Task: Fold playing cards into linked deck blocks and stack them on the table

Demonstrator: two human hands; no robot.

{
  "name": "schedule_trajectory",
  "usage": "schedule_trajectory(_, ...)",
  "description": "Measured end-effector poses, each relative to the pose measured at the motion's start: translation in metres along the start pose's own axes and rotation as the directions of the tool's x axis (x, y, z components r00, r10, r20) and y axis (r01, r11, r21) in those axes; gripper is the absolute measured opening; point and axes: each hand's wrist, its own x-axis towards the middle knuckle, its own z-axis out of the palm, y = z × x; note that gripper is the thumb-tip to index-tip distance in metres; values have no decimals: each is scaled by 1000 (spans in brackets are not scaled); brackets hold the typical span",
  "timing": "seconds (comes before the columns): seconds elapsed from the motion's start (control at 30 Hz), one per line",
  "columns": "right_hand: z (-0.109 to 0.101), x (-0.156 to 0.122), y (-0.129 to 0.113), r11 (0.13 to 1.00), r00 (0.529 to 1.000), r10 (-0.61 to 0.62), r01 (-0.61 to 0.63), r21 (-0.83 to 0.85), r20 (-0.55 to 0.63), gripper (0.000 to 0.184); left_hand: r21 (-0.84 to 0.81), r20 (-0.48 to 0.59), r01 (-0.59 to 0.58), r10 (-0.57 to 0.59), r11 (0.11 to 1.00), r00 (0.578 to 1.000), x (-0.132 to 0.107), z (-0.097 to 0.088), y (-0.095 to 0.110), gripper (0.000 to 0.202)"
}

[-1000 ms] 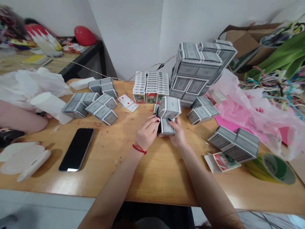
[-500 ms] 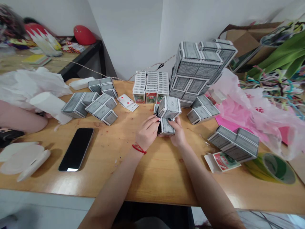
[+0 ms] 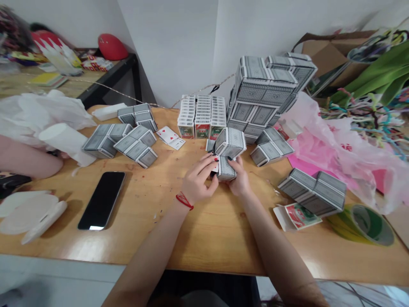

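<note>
Between my two hands is a block folded from playing cards [image 3: 227,168], with grey patterned backs outward and another cube stacked at its top. My right hand [image 3: 239,178] grips the block's right side, thumb on top. At its left side, my left hand [image 3: 198,177] has its fingertips on a playing card [image 3: 215,164] whose red mark shows, with a dark gap below it. That hand's thumb is apart from the block. Just behind stand rows of card boxes [image 3: 202,117]. A few loose playing cards [image 3: 169,136] lie to the left of them.
A tall tower of card blocks [image 3: 255,114] stands behind right. More joined blocks lie left [image 3: 137,145] and right [image 3: 315,192]. A phone [image 3: 102,200] lies front left. An opened card box [image 3: 300,216], tape roll [image 3: 364,225] and pink plastic bag [image 3: 338,149] are at right.
My left hand has shifted slightly, its thumb coming away from the block, and a red-marked card face now shows at the block's left side. The block has tilted slightly to the right.
</note>
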Motion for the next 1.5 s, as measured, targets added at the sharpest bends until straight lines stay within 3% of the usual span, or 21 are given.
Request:
schedule_trajectory(0.2, 2, -1, -5, 999, 999, 43, -43, 15, 13, 39, -143, 5, 108, -108, 984, 994, -1, 2, -3, 39)
schedule_trajectory(0.4, 4, -1, -6, 999, 999, 36, -36, 29, -7, 43, -169, 19, 223, -224, 960, 975, -2, 11, -2, 43)
schedule_trajectory(0.6, 5, -1, -6, 999, 999, 29, -29, 20, -16, 39, -162, 25, 230, -229, 960, 973, -3, 14, 1, 46)
schedule_trajectory(0.77, 3, -1, -2, 999, 999, -21, 22, 37, -35, 41, -177, 93, 251, -238, 952, 967, -6, 17, 5, 51)
schedule_trajectory(1.2, 6, -6, -2, 998, 998, -62, 63, 21, -30, 30, -96, 28, 227, -226, 969, 974, -4, 21, 11, 49)
schedule_trajectory(1.37, 4, -4, -2, 999, 999, -36, 36, 26, -1, 35, -205, 37, 265, -263, 942, 964, -1, 16, 12, 48)
schedule_trajectory(1.5, 3, -1, 0, 1000, 999, -21, 21, 14, 29, 38, -305, 68, 330, -325, 893, 943, -1, 14, 6, 63)
